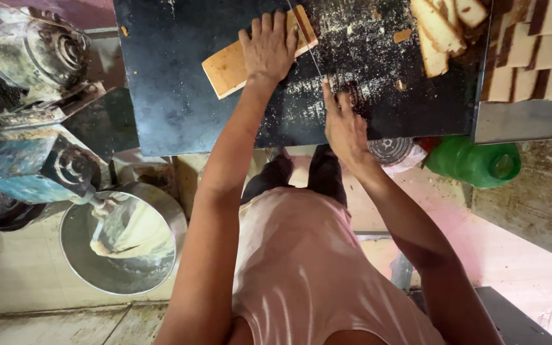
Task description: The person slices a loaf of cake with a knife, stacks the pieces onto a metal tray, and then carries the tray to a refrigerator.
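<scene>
A flat rectangular slab of golden cake (pixel 226 67) lies on a dark, crumb-strewn worktop (pixel 174 96). My left hand (pixel 268 48) presses flat on the slab's right part, fingers spread. My right hand (pixel 345 128) grips the handle of a long thin knife (pixel 308 48), whose blade runs up across the slab's right end beside my left hand. Cut cake slices (pixel 439 29) are piled at the top right of the worktop.
A metal tray (pixel 531 118) of brown-and-cream layered cake pieces sits at the far right. A green plastic container (pixel 474 163) stands under the table edge. At the left are a blue mixer machine (pixel 33 160) and a steel bowl (pixel 71 249) holding pale batter.
</scene>
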